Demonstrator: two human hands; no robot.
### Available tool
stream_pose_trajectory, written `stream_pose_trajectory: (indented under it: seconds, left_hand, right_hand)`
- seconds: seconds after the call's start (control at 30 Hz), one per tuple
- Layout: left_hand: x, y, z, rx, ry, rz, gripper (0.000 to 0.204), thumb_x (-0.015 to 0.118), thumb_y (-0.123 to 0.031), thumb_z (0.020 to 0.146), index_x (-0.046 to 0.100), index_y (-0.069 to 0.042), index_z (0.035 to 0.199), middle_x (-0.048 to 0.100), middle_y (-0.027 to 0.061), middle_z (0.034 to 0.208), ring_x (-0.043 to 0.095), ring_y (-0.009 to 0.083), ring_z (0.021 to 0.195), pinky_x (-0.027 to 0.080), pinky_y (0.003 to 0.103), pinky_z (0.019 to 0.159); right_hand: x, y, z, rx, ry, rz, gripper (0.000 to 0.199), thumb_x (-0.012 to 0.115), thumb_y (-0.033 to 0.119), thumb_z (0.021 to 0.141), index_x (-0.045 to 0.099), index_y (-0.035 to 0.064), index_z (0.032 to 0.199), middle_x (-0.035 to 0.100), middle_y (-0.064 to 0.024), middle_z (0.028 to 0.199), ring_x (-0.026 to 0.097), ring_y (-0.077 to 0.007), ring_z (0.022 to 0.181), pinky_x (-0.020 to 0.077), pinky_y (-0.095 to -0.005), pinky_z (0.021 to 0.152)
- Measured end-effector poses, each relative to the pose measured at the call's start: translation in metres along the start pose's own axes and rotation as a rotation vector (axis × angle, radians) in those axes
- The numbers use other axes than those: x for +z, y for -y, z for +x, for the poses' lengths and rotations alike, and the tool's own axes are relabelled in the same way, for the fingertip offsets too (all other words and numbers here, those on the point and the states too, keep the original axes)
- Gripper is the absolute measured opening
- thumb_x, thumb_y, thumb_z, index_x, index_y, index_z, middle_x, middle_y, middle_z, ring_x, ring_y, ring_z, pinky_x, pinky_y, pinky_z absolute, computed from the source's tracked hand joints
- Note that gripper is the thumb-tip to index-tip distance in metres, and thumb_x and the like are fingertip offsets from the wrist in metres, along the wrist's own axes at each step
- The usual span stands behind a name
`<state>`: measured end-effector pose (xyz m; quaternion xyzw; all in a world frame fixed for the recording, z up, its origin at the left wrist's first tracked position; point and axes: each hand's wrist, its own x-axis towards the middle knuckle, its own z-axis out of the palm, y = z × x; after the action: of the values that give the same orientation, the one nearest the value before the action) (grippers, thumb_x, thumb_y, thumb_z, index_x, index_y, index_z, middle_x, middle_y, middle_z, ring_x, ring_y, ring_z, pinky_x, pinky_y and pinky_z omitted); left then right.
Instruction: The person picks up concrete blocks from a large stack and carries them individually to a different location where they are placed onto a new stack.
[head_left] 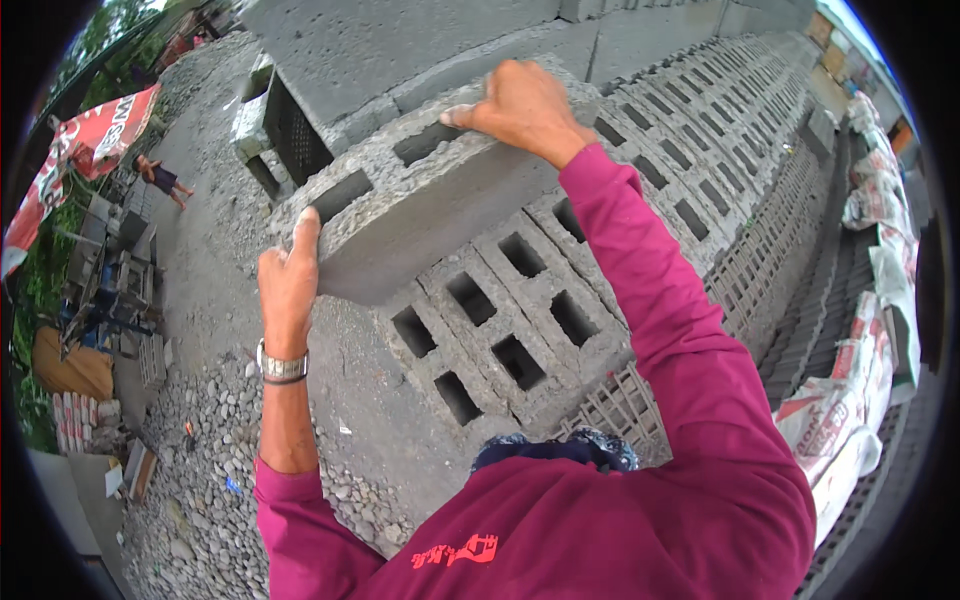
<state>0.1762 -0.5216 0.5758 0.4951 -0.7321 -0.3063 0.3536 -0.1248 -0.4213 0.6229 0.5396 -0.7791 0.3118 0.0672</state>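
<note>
A grey hollow concrete block (430,215) is held up between my two hands, its hollow cells facing me. My left hand (289,280) grips its left end, the thumb lying along the top rim. At the far right end my right hand (528,110) is closed over the block, its thumb by one of the cells. Below the held block lies a layer of similar hollow blocks (490,350) set side by side. Behind it stands a wall of stacked grey blocks (430,40), close to the block's far edge. The fingers under the block are hidden.
Long rows of hollow blocks (700,130) run off to the right, beside filled sacks (850,400). Gravel (215,470) covers ground at lower left. A metal frame-like object (290,130) stands left of the wall. A person (163,180) is farther off, near a red banner (105,135).
</note>
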Motion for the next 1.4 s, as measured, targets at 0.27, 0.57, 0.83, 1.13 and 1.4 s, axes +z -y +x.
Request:
stream_pose_trajectory:
  seconds: [0.27, 0.57, 0.83, 1.13, 1.4]
  left_hand:
    - [0.015, 0.068, -0.025, -0.07, -0.102, -0.732, 0.073, 0.04, -0.06, 0.093, 0.047, -0.002, 0.137, 0.053, 0.0154, 0.136, 0.051, 0.0307, 0.122, 0.041, 0.048, 0.102]
    - [0.101, 0.075, -0.03, -0.035, -0.194, -1.088, 0.074, 0.04, -0.054, 0.088, 0.043, -0.002, 0.14, 0.043, 0.0192, 0.145, 0.042, 0.0387, 0.131, 0.033, 0.054, 0.112]
    - [0.101, 0.057, -0.014, 0.061, -0.359, -0.988, 0.075, 0.039, -0.056, 0.089, 0.042, -0.002, 0.14, 0.044, 0.0201, 0.143, 0.043, 0.0408, 0.131, 0.035, 0.057, 0.111]
    - [0.101, 0.048, -0.02, 0.084, -0.467, -0.905, 0.071, 0.04, -0.054, 0.088, 0.047, -0.003, 0.137, 0.046, 0.0191, 0.142, 0.042, 0.0406, 0.131, 0.034, 0.057, 0.112]
    - [0.1, 0.046, -0.023, -0.023, -0.506, -0.936, 0.073, 0.038, -0.055, 0.089, 0.044, -0.002, 0.139, 0.044, 0.0211, 0.143, 0.042, 0.0404, 0.131, 0.034, 0.056, 0.113]
  right_hand:
    - [0.04, -0.008, -0.02, -0.117, -0.528, 0.08, 0.05, 0.056, 0.045, 0.088, 0.068, 0.0004, 0.068, 0.062, -0.0171, 0.055, 0.062, -0.031, 0.056, 0.0427, -0.0438, 0.086]
    - [0.046, -0.037, -0.027, -0.252, -0.544, 0.196, 0.042, 0.056, 0.039, 0.086, 0.068, 0.0059, 0.064, 0.062, -0.0121, 0.053, 0.062, -0.0275, 0.053, 0.0408, -0.0403, 0.077]
    - [0.05, -0.025, -0.013, -0.21, -0.709, 0.204, 0.037, 0.058, 0.035, 0.083, 0.066, 0.009, 0.057, 0.061, -0.0094, 0.051, 0.058, -0.026, 0.048, 0.0405, -0.04, 0.073]
    - [0.048, -0.018, -0.018, -0.178, -0.723, 0.185, 0.034, 0.06, 0.031, 0.08, 0.064, 0.0078, 0.055, 0.056, -0.008, 0.046, 0.054, -0.0231, 0.045, 0.0384, -0.0408, 0.07]
    - [0.054, -0.019, -0.022, -0.233, -0.754, 0.167, 0.033, 0.063, 0.028, 0.079, 0.06, 0.0081, 0.053, 0.052, -0.0054, 0.043, 0.049, -0.0195, 0.041, 0.0366, -0.0398, 0.069]
